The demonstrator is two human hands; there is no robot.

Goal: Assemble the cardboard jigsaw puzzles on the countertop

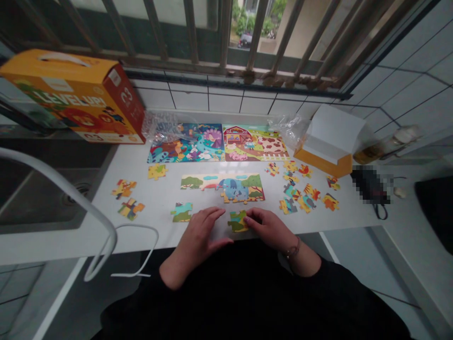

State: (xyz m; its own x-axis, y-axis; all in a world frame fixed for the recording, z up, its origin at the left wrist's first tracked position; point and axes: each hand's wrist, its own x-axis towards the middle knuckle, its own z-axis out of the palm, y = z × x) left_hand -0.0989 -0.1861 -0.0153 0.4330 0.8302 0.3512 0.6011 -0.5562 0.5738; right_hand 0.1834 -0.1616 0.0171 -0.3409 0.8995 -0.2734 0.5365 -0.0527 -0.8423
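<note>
My right hand (267, 225) pinches the right edge of a green and yellow jigsaw piece (237, 222) near the counter's front edge. To its left, my left hand (203, 231) rests with thumb and fingers apart, holding nothing. Another jigsaw piece (182, 212), teal and green, lies just beyond that hand on the left. Above both hands sits a partly joined puzzle (235, 186) with a blue elephant, trees and a strip of sky; its lower left side is open.
Loose pieces (304, 202) are scattered at right, others (124, 189) at left near the sink (74, 191). Two picture sheets (256, 144) lie behind. An orange box (71, 101), an opened box (327, 141), crumpled plastic (288, 127) and a white curved tube (78, 191) surround the area.
</note>
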